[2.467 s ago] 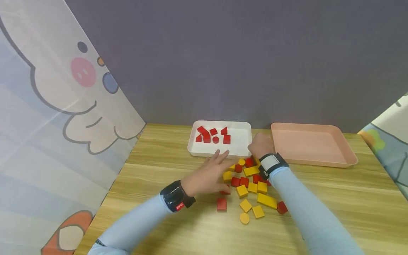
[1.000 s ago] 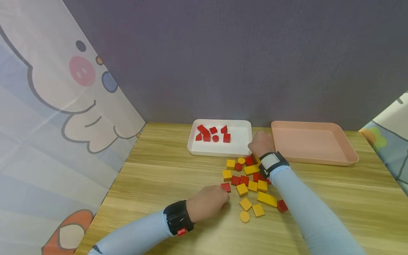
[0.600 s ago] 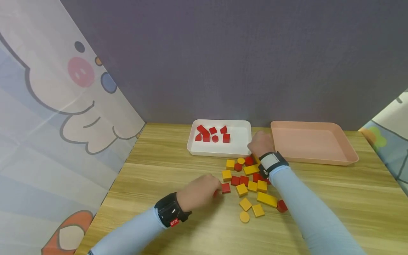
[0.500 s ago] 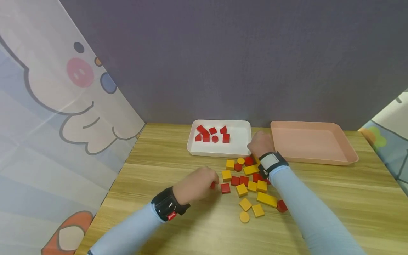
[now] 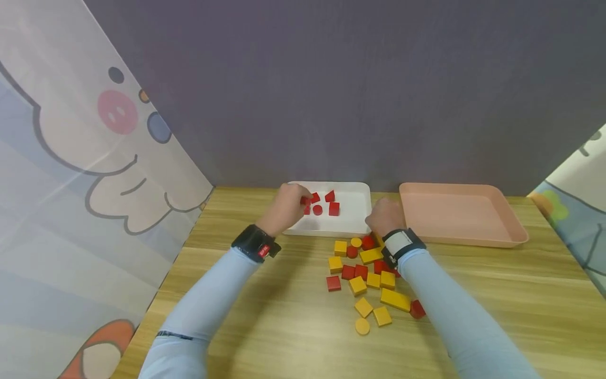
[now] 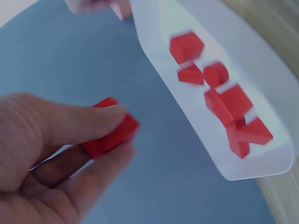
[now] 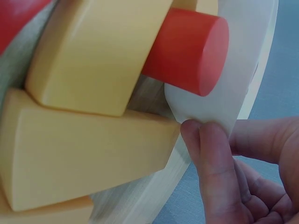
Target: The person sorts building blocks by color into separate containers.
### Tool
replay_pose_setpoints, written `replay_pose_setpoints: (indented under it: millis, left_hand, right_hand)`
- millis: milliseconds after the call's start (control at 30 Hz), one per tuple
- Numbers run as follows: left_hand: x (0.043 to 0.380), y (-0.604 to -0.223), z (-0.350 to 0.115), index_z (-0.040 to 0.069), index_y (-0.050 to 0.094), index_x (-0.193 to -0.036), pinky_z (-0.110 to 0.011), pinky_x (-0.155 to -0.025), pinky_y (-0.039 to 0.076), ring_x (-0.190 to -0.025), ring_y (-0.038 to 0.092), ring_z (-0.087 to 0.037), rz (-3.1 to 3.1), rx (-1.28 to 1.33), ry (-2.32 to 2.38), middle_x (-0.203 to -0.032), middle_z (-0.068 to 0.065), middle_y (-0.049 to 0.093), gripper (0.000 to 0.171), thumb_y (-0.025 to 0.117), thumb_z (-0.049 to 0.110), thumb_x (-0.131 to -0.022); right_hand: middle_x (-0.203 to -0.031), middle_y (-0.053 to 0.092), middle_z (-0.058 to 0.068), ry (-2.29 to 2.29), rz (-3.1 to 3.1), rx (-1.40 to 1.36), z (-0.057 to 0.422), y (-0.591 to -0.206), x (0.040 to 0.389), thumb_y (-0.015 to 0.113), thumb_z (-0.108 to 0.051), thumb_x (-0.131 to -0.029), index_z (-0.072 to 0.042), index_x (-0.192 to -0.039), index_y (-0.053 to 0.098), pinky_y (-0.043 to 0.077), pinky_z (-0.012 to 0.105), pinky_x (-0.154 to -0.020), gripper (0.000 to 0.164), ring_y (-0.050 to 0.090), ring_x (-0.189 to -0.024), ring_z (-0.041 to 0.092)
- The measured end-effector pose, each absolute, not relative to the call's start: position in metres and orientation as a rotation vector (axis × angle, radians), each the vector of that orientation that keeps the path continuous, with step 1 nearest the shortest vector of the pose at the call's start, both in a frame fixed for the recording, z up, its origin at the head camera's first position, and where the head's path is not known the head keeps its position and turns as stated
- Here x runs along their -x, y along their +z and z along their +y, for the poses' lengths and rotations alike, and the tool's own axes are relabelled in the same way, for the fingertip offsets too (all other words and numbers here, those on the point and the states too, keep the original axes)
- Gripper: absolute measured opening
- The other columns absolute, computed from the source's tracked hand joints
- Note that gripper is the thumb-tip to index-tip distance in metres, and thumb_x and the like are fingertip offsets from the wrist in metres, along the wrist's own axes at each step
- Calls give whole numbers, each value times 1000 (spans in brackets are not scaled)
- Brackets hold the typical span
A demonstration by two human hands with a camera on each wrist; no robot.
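Observation:
My left hand (image 5: 282, 209) pinches a red block (image 6: 110, 140) between thumb and fingers, raised over the left end of the white tray (image 5: 354, 208). Several red blocks (image 6: 236, 102) of mixed shapes lie inside that tray, some hidden behind the hand in the head view. At the tray's near right corner, my right hand (image 5: 385, 215) grips the white rim (image 7: 210, 109) between thumb and fingertips. Yellow blocks (image 7: 88, 144) and a red cylinder (image 7: 187, 51) sit close beside those fingers.
A pink tray (image 5: 461, 210) with nothing in it stands to the right of the white one. Mixed yellow blocks (image 5: 395, 300) and red blocks (image 5: 333, 283) are spread on the wooden table (image 5: 274, 316) in front. A grey panel (image 5: 331, 95) rises behind the trays.
My left hand took a red block from the near left side of the pile, then carried it up and left to above the white tray. The right hand has stayed at the tray corner.

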State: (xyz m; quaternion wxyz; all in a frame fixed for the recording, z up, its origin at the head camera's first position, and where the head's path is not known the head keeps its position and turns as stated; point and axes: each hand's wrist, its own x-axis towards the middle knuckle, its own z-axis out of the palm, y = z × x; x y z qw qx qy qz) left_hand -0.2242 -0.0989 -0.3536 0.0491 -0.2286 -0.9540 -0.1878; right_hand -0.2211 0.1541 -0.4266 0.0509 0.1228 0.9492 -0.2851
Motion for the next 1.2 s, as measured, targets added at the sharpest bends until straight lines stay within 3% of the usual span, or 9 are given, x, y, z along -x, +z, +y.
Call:
replay_pose_setpoints:
  millis: [267, 533, 667, 900, 1200]
  left_hand:
    - [266, -372, -84, 5, 79, -117, -26, -66, 56, -85, 66, -22, -2844, 513, -744, -106, -10, 78, 31, 69, -5, -89]
    - [298, -394, -71, 5, 80, -115, -33, -80, 61, -96, 66, -24, -3010, 505, -732, -106, -9, 78, 28, 75, -1, -88]
    - [305, -408, -66, 5, 80, -115, -32, -85, 62, -98, 66, -26, -3061, 532, -729, -109, -11, 78, 26, 76, 1, -90]
    - [311, -416, -60, 7, 80, -115, -31, -80, 63, -98, 66, -26, -3086, 511, -760, -113, -12, 77, 26, 74, 0, -91]
    - [313, -422, -55, 7, 79, -119, -35, -94, 62, -103, 66, -26, -3139, 459, -769, -120, -12, 75, 28, 76, 3, -92]
  right_hand:
    - [-69, 65, 14, -875, 2886, -369, 152, -424, 219, 73, -15, -91, 3, -88, 76, 45, 29, -57, 19, 60, -65, 31]
    - [-66, 61, 12, -875, 2883, -366, 152, -425, 222, 72, -15, -91, 2, -84, 74, 44, 29, -56, 18, 59, -63, 31]
    - [-60, 56, 9, -877, 2902, -324, 155, -430, 224, 71, -13, -90, 1, -79, 73, 42, 29, -54, 18, 57, -58, 29]
    - [-60, 57, 9, -896, 2906, -318, 154, -430, 224, 73, -11, -89, 3, -80, 74, 42, 29, -53, 16, 57, -57, 29]
    - [-62, 58, 10, -908, 2886, -328, 153, -428, 222, 73, -10, -90, 4, -85, 75, 42, 28, -55, 15, 58, -60, 29]
